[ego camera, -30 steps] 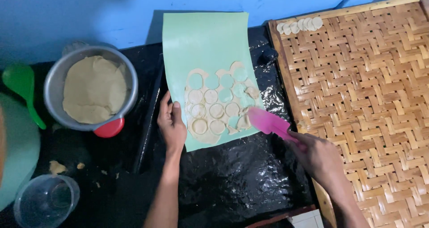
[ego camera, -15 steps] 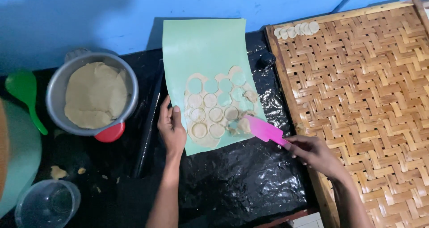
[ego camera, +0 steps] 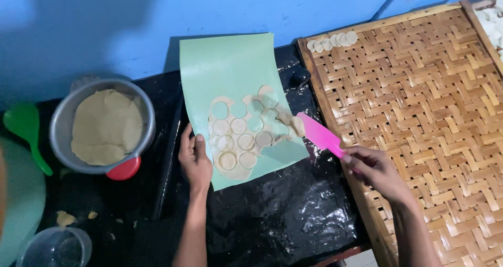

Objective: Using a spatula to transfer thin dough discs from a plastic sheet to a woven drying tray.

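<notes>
Head view: the green sheet with thin, soft, tearable dough rounds is pinned near its left edge on the black bench by the left hand, lying flat. The right hand is closed on a pink scraper, best slid under them. No labels are seen.

My right hand swings the pink spatula in from the sheet's lower corner, and its tip now lifts a dough round off the green sheet's right edge, where bare cut-outs now show.
</notes>
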